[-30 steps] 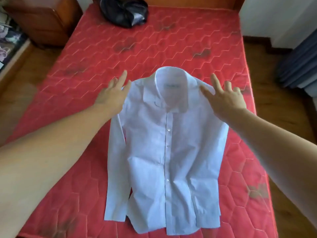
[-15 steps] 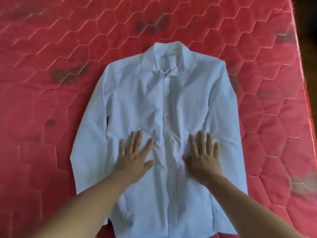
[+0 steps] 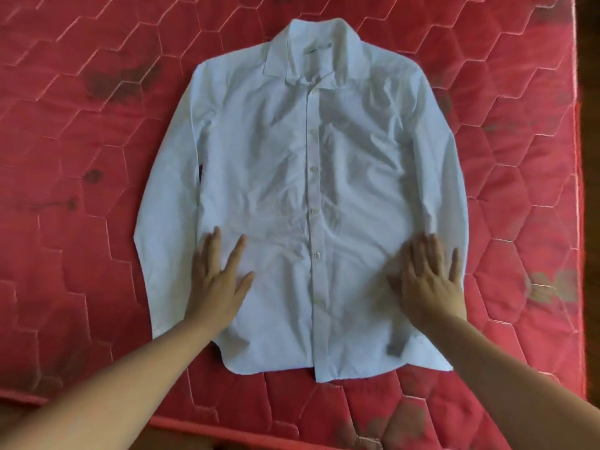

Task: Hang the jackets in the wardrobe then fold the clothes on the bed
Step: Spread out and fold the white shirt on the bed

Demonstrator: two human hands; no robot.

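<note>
Change: both hands are sliding outward across the lower front of the shirt. Half a second ago they were lying close on either side of the button strip, and now they are sitting out near the side seams.
View: the camera is tipping lower than before, so the collar is now sitting near the top of the frame and the near edge of the bed is showing along the bottom.
Left hand: it is lying palm down at the lower left of the shirt's body. Its grip is standing fully open, with the fingers straight and spread, pressing on the cloth and holding nothing.
Right hand: it is lying palm down at the lower right and is slightly blurred. Its grip is equally flat and open, resting on the cloth with nothing in it.
Shirt: it is lying front up and buttoned in the middle of the frame on the red quilted bed, with its sleeves running down both sides.
Around: dark stains are showing at upper left, and a strip of floor is running down the right edge.
In the way: the forearms are crossing the hem, and the right one is covering the lower right cuff.
</note>
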